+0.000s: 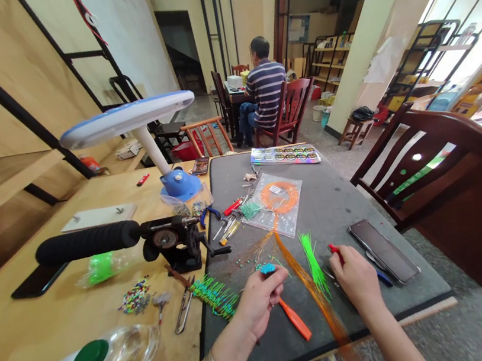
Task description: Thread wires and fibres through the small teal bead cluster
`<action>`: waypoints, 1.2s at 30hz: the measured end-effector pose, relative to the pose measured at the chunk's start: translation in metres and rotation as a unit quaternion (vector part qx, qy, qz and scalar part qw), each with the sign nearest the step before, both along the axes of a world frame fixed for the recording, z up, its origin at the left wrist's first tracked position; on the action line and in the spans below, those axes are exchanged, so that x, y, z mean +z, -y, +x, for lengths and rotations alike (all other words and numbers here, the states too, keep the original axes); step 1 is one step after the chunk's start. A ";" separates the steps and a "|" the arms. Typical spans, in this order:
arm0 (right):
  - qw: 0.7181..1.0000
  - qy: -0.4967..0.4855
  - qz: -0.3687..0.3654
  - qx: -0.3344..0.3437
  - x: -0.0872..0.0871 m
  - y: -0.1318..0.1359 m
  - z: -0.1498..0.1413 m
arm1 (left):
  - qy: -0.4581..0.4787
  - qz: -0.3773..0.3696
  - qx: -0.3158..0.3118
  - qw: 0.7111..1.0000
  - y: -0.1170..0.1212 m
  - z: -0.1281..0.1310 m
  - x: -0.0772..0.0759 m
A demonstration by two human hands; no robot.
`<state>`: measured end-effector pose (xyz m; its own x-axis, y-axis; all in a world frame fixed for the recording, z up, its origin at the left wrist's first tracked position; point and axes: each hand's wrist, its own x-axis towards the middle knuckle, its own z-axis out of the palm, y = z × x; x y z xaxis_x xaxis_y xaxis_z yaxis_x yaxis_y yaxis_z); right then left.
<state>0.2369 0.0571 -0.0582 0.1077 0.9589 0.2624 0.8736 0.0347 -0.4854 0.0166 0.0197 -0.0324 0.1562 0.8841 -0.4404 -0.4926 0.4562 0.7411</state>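
Observation:
My left hand (257,297) is closed in a pinch, with a small bright-blue piece (268,269) at its fingertips; its exact kind is too small to tell. My right hand (356,278) is closed around a slim red-ended object (333,248), most of which the fingers hide. Between the hands lie a bundle of bright green strands (312,260) and a long hank of orange fibres (303,273). An orange-handled tool (295,319) rests just right of my left hand, its upper end partly covered. Left of that hand is a row of green-and-blue stranded pieces (214,295).
A black hand-cranked vise (173,244), scissors (184,305), loose beads (135,296) and a green-lidded jar (128,351) stand left. Farther back are an orange coil in a bag (279,196) and a lamp (181,184). A phone (385,250) lies right. A person (265,90) sits beyond.

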 end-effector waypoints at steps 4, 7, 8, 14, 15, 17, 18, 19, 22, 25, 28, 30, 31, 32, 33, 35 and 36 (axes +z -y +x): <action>0.894 -0.433 -0.096 0.062 0.005 0.019 -0.024 | -0.006 0.008 0.022 1.000 -0.002 0.000 -0.002; 0.798 -0.576 -0.162 0.070 0.006 0.035 -0.057 | -0.017 0.012 0.040 0.999 -0.004 0.003 -0.002; 0.781 -0.598 -0.168 0.057 0.006 0.038 -0.068 | -0.019 0.011 0.045 0.999 -0.004 0.004 -0.002; 0.758 -0.611 -0.228 0.002 0.005 0.034 -0.103 | -0.002 0.000 0.085 0.996 -0.005 0.007 0.001; 0.756 -0.612 -0.230 -0.002 0.004 0.033 -0.105 | 0.004 -0.005 0.090 0.996 -0.006 0.006 0.000; 0.757 -0.612 -0.229 -0.005 0.002 0.030 -0.107 | 0.020 -0.019 0.095 0.995 -0.007 0.006 -0.001; 0.759 -0.610 -0.225 -0.004 0.001 0.029 -0.108 | 0.031 -0.028 0.096 0.995 -0.007 0.006 -0.002; 0.761 -0.610 -0.220 -0.002 -0.001 0.028 -0.108 | 0.042 -0.036 0.095 0.994 -0.008 0.006 -0.003; 0.764 -0.612 -0.205 0.000 -0.006 0.027 -0.110 | 0.080 -0.062 0.083 0.991 -0.010 0.007 -0.004; 0.768 -0.613 -0.185 0.005 -0.013 0.024 -0.110 | 0.115 -0.087 0.071 0.987 -0.011 0.008 -0.005; 0.781 -0.602 -0.165 0.014 -0.018 0.022 -0.111 | 0.146 -0.106 0.071 0.981 -0.013 0.007 -0.005; 0.797 -0.582 -0.160 0.020 -0.021 0.020 -0.111 | 0.158 -0.118 0.069 0.978 -0.015 0.007 -0.005; 0.802 -0.574 -0.160 0.022 -0.021 0.020 -0.111 | 0.161 -0.123 0.068 0.977 -0.015 0.006 -0.005; 0.803 -0.573 -0.162 0.023 -0.021 0.020 -0.112 | 0.163 -0.127 0.067 0.976 -0.016 0.006 -0.005; 0.798 -0.579 -0.165 0.023 -0.020 0.020 -0.112 | 0.165 -0.130 0.066 0.975 -0.017 0.005 -0.006; 0.781 -0.599 -0.175 0.018 -0.017 0.020 -0.113 | 0.165 -0.133 0.064 0.975 -0.017 0.005 -0.006; 0.772 -0.609 -0.180 0.015 -0.016 0.021 -0.114 | 0.163 -0.130 0.064 0.976 -0.017 0.005 -0.006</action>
<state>0.1232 0.0363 -0.0741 0.0404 0.9534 -0.2991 -0.2373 -0.2816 -0.9297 0.0216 0.0365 -0.0382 0.2211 0.7700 -0.5985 -0.7481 0.5276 0.4024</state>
